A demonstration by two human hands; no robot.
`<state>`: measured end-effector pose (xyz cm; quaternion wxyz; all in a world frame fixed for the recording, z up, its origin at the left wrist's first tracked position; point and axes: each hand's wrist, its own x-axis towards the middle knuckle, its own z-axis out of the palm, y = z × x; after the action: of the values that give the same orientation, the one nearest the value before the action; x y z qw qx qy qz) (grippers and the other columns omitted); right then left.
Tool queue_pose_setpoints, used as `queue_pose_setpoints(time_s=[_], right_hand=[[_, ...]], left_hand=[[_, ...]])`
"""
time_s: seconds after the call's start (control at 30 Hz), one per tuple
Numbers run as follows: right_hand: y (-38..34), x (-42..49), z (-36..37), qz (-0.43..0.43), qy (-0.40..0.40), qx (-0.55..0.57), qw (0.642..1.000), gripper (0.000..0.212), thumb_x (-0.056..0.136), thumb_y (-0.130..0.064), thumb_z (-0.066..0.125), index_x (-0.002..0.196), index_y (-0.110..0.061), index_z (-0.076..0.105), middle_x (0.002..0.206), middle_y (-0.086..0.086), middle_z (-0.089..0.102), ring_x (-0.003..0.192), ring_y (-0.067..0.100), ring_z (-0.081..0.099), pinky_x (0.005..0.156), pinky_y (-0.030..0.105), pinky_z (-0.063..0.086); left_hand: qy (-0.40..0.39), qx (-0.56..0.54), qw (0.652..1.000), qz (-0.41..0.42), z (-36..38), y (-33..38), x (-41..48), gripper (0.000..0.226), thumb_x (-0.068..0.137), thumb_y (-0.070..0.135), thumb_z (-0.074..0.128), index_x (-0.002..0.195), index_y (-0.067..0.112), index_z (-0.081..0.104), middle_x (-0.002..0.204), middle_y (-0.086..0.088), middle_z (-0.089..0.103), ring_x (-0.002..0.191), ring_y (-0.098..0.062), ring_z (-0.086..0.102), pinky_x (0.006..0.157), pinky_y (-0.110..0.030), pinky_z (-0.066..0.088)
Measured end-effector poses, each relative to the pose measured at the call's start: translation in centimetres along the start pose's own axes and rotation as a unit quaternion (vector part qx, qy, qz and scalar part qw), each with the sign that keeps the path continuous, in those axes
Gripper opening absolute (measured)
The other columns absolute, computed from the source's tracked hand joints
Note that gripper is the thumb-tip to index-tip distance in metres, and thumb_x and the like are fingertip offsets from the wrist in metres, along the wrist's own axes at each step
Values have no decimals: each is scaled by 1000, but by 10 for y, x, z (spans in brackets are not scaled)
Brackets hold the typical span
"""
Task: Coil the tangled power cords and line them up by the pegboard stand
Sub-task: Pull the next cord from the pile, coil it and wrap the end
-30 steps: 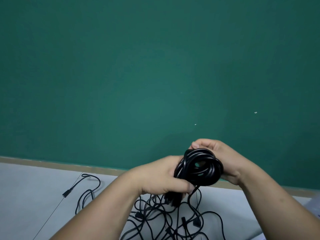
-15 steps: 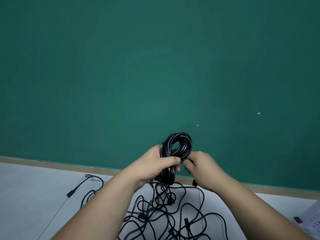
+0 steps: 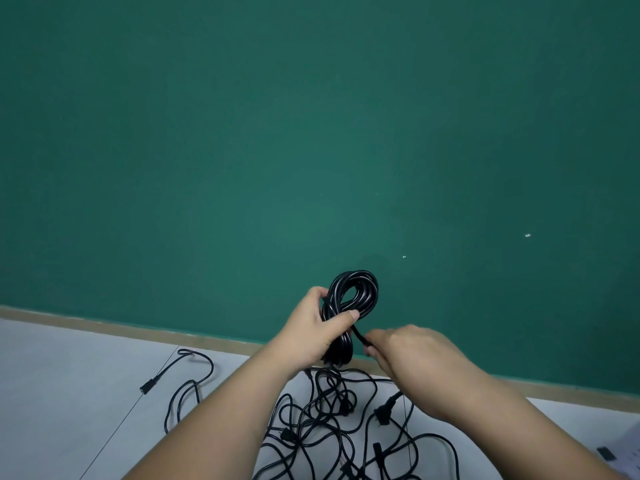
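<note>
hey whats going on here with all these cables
A person is bundling a black power cord. The left hand grips the coiled cord, held up in front of the green wall. The right hand pinches its loose end just beside the coil. Below, on the pale floor, a tangle of cords lies not yet coiled.

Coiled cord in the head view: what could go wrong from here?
1. The left hand grips the coil only at its waist. Its top stands free and could spring apart if that grip eases.
2. The right hand pinches the loose end near its tip, so it may slip out under tension.
3. The coil hangs just above the tangled pile, and its bottom could snag there.
</note>
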<state>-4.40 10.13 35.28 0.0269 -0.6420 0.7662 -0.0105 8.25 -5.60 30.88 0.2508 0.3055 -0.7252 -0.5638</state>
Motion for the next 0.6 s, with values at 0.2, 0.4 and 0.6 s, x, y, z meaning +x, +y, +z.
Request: queue_pose_setpoints(time_s=[0.2, 0.4, 0.6], right_hand=[[20, -8, -14, 37, 68, 41, 996, 22, 110, -39, 40, 114, -37, 62, 109, -17, 69, 97, 14, 66, 84, 36, 55], [13, -15, -19, 21, 65, 63, 996, 24, 111, -43, 41, 111, -32, 63, 97, -11, 64, 90, 16, 63, 81, 37, 53], [-10, -14, -33, -50, 84, -92, 991, 32, 113, -48, 32, 118, -31, 59, 112, -9, 59, 104, 20, 64, 72, 33, 41]], left_hand=[[-41, 35, 998, 17, -1, 7, 3, 56, 85, 45, 86, 124, 24, 51, 111, 11, 70, 99, 3, 67, 91, -25, 53], [2, 150, 988, 27, 2, 2, 9, 77, 60, 46, 98, 116, 30, 48, 109, 13, 68, 100, 0, 66, 91, -30, 55], [-4, 262, 965, 24, 4, -2, 17, 39, 67, 38, 82, 94, 27, 55, 85, 8, 68, 77, -14, 66, 67, -32, 55]])
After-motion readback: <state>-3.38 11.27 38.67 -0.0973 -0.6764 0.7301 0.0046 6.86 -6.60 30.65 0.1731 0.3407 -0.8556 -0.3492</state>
